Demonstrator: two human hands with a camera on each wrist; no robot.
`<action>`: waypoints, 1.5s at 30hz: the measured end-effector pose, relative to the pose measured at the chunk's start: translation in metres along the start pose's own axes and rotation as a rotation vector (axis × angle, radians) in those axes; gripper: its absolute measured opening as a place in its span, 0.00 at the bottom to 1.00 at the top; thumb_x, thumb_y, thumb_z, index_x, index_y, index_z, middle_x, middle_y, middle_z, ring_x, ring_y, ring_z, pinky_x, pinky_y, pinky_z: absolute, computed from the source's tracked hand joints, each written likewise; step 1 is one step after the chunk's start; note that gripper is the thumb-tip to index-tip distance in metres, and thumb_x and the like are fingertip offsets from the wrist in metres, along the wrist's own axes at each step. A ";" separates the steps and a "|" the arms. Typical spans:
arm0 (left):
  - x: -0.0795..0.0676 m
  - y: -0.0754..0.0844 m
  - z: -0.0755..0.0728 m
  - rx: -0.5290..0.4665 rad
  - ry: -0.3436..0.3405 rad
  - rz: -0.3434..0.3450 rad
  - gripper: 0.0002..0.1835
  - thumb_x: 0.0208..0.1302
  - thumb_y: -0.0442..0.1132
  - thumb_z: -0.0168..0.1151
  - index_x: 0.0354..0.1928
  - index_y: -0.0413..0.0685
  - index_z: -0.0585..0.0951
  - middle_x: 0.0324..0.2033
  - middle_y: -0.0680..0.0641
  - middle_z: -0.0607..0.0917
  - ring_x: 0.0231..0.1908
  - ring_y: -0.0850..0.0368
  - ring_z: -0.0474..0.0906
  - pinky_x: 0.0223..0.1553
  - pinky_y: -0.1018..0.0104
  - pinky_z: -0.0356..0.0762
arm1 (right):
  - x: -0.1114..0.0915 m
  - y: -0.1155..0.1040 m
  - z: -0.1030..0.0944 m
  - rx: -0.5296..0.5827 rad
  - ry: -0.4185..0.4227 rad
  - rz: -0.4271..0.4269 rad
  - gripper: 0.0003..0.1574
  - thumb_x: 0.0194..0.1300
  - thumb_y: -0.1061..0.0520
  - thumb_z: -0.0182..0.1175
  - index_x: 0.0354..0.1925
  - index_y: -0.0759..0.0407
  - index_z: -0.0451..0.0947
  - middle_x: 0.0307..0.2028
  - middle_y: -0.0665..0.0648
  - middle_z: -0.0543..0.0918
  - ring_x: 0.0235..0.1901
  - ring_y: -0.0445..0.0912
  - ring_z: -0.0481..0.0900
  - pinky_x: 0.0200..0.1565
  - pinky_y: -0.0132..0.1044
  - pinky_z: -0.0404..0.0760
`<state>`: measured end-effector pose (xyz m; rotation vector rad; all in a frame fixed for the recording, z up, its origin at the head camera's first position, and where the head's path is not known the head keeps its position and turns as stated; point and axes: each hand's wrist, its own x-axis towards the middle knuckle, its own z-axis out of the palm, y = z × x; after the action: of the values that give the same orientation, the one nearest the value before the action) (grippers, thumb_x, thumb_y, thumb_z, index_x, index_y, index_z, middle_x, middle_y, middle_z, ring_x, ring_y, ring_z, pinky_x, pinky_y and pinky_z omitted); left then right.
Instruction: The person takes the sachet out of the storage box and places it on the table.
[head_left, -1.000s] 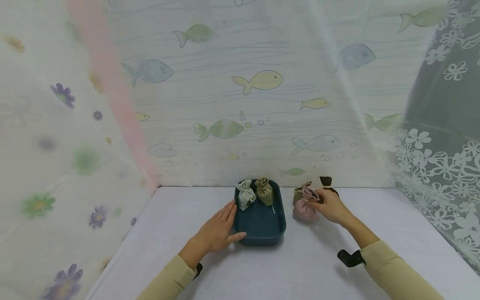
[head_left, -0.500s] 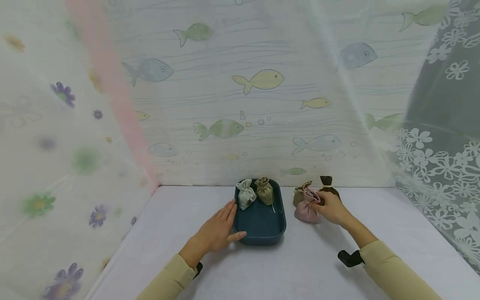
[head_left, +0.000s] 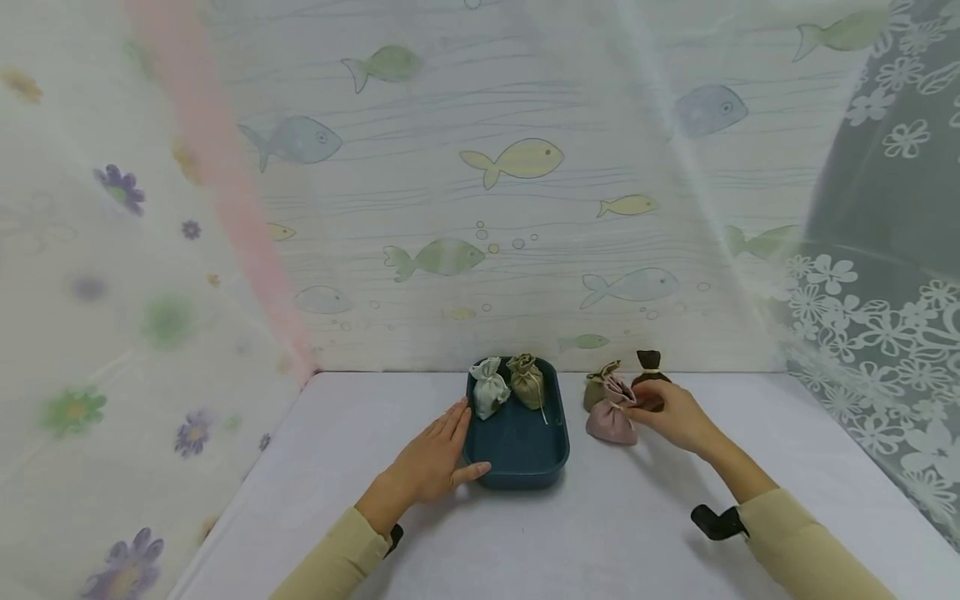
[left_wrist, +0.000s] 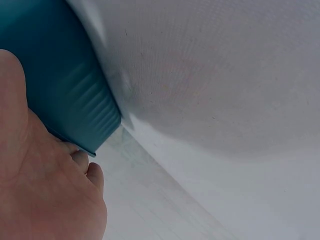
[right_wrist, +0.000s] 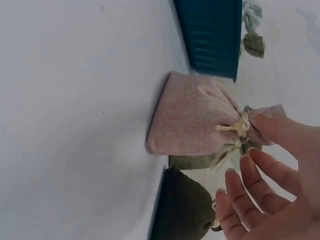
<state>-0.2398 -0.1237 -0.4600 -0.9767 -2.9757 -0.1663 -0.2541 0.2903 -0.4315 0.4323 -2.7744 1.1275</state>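
My left hand (head_left: 429, 460) rests against the left side of a dark blue tray (head_left: 522, 446), its thumb lying over the near rim. Inside the tray's far end sit a pale grey-white drawstring pouch (head_left: 491, 390) and an olive one (head_left: 527, 385). Right of the tray a pink drawstring pouch (right_wrist: 192, 117) stands upright on the table. My right hand (head_left: 675, 417) is at its tied neck; in the right wrist view the thumb overlaps the neck while the other fingers are spread apart from it. A green pouch (head_left: 594, 392) is partly hidden behind the pink one.
A dark brown pouch (head_left: 648, 362) stands just behind my right hand, partly covered by it. A white cloth (head_left: 517, 542) covers the table. Sheer curtains printed with fish (head_left: 517, 158) hang along the back edge, with others at both sides.
The pink pouch shifts slightly toward me and settles beside the green one. My right hand then draws a little to the right, its fingers loosening at the neck. The left hand keeps still.
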 end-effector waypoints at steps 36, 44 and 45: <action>0.001 -0.001 0.000 0.004 0.004 -0.009 0.53 0.74 0.73 0.40 0.80 0.33 0.48 0.81 0.38 0.43 0.80 0.44 0.41 0.78 0.49 0.49 | 0.027 -0.072 0.021 0.088 0.004 -0.163 0.25 0.68 0.55 0.69 0.58 0.68 0.79 0.52 0.64 0.83 0.47 0.55 0.82 0.50 0.48 0.85; 0.003 -0.005 0.005 0.013 0.000 -0.006 0.54 0.73 0.74 0.39 0.80 0.34 0.48 0.81 0.39 0.42 0.80 0.45 0.40 0.78 0.50 0.49 | 0.053 -0.077 0.046 0.031 -0.009 -0.173 0.27 0.69 0.56 0.68 0.60 0.71 0.76 0.54 0.70 0.81 0.50 0.59 0.81 0.50 0.53 0.83; 0.003 -0.005 0.006 0.015 0.002 -0.004 0.55 0.73 0.75 0.38 0.80 0.34 0.48 0.81 0.38 0.43 0.80 0.45 0.41 0.78 0.50 0.49 | 0.055 -0.078 0.049 0.031 -0.010 -0.164 0.28 0.69 0.57 0.68 0.60 0.71 0.76 0.55 0.71 0.80 0.51 0.60 0.80 0.50 0.53 0.83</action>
<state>-0.2452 -0.1249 -0.4661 -0.9691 -2.9728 -0.1439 -0.2827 0.1915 -0.4031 0.6576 -2.6745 1.1345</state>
